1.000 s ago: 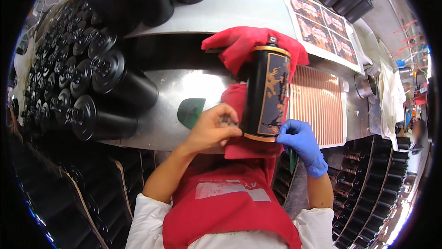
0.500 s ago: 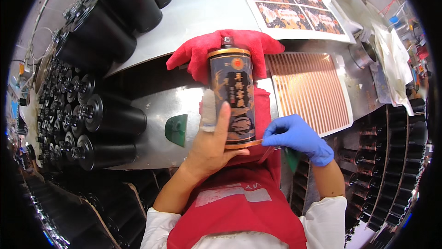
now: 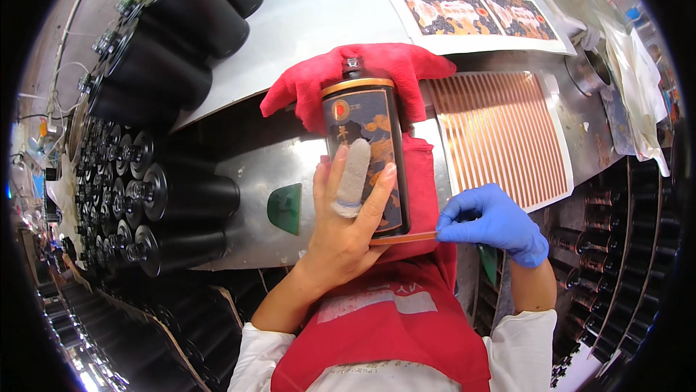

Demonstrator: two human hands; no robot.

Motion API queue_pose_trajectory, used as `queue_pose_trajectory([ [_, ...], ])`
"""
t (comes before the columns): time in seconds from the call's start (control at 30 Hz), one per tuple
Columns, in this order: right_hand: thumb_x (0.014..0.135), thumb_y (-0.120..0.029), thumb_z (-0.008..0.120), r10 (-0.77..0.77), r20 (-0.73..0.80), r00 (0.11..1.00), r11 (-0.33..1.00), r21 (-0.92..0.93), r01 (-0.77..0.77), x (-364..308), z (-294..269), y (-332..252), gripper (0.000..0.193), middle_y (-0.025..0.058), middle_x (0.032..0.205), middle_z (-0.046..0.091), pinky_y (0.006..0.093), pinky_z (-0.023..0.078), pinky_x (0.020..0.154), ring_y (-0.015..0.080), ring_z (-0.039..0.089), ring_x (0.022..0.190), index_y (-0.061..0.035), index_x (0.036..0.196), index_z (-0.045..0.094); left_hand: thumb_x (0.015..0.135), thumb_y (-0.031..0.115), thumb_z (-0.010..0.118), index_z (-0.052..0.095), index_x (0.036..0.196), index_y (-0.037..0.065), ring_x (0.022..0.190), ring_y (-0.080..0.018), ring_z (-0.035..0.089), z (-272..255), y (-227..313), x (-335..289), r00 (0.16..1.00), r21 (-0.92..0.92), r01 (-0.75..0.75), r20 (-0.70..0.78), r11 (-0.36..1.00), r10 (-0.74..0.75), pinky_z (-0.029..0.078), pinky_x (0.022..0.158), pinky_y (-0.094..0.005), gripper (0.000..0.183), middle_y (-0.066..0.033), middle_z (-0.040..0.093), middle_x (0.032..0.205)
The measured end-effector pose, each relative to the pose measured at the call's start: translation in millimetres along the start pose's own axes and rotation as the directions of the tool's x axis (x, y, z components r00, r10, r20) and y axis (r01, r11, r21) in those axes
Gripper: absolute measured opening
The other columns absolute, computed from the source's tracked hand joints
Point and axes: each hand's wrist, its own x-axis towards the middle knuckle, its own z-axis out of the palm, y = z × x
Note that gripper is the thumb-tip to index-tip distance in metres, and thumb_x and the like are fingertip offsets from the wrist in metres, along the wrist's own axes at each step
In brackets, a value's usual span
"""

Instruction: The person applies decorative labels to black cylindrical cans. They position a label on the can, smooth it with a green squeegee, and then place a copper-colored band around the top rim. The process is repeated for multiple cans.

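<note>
A black decorated bottle lies on a red cloth, its short neck pointing away from me. A gold band runs round its far shoulder. My left hand is wrapped over the bottle's near half, with a grey cover on one finger. At the near end, a narrow copper-coloured strip runs along the base and stands out past its right side. My right hand, in a blue glove, pinches the free end of that strip between thumb and fingers. The strip's left part is hidden under my left hand.
A green scraper lies left on the metal table; another green piece hangs below my right hand. A sheet of copper strips lies right, printed decal sheets behind. Black bottles crowd the left; racked bottles stand right.
The bottle has rolled leftward under my left hand, so its round emblem sits further left. My right hand has moved right, and more of the copper-coloured strip now stands off the base.
</note>
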Motion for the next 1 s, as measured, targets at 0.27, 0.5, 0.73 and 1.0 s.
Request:
queue_pose_trajectory([
  [0.27, 0.077, -0.015, 0.071, 0.024, -0.034, 0.999, 1.0, 0.01, -0.023, 23.3, 3.9, 22.6, 0.019, 0.0014, 0.074, 0.063, 0.0209, 0.046, 0.066, 0.0051, 0.055, 0.07, 0.0009, 0.086, 0.068, 0.062, 0.031, 0.083, 0.022, 0.136, -0.013, 0.12, -0.0452, 0.042, 5.1, -7.4, -9.9, 0.998, -0.054, 0.013, -0.056, 0.998, -0.016, 0.033, 0.1, -0.0418, 0.106, -0.0307, 0.038, 0.133],
  [0.5, 0.078, -0.016, 0.07, -0.053, -0.009, 0.999, 0.997, -0.058, 0.052, 23.6, 14.5, 11.9, 0.019, 0.0022, 0.073, 0.064, 0.0205, 0.046, 0.065, 0.0045, 0.054, 0.069, 0.0012, 0.087, 0.067, 0.068, 0.045, 0.076, 0.006, 0.137, -0.015, 0.118, -0.0434, 0.046, 7.0, -37.7, -36.4, 0.996, -0.235, 0.09, 0.038, 0.968, -0.083, 0.036, 0.098, -0.0417, 0.116, -0.0324, 0.038, 0.132],
  [0.73, 0.078, -0.012, 0.071, -0.061, -0.024, 0.998, 0.998, -0.027, 0.06, 13.8, 11.9, 5.4, 0.017, 0.0032, 0.074, 0.064, 0.0208, 0.047, 0.064, 0.0056, 0.056, 0.068, 0.0016, 0.086, 0.067, 0.064, 0.047, 0.077, 0.03, 0.138, -0.005, 0.132, -0.0462, 0.024, -7.1, -3.7, -0.6, 0.998, 0.126, -0.07, 0.015, 0.99, 0.068, 0.011, 0.106, -0.0566, 0.102, -0.0307, 0.032, 0.137],
  [1.0, 0.077, -0.009, 0.071, -0.07, 0.056, 0.996, 0.997, 0.04, 0.067, 10.0, 11.5, -2.0, 0.013, 0.0034, 0.075, 0.064, 0.0202, 0.047, 0.065, 0.0063, 0.057, 0.069, 0.0013, 0.085, 0.068, 0.063, 0.047, 0.078, 0.042, 0.131, -0.005, 0.129, -0.0455, 0.031, -5.3, -7.3, 1.5, 0.998, 0.136, -0.06, 0.032, 0.989, 0.056, 0.012, 0.107, -0.0559, 0.094, -0.0263, 0.041, 0.134],
])
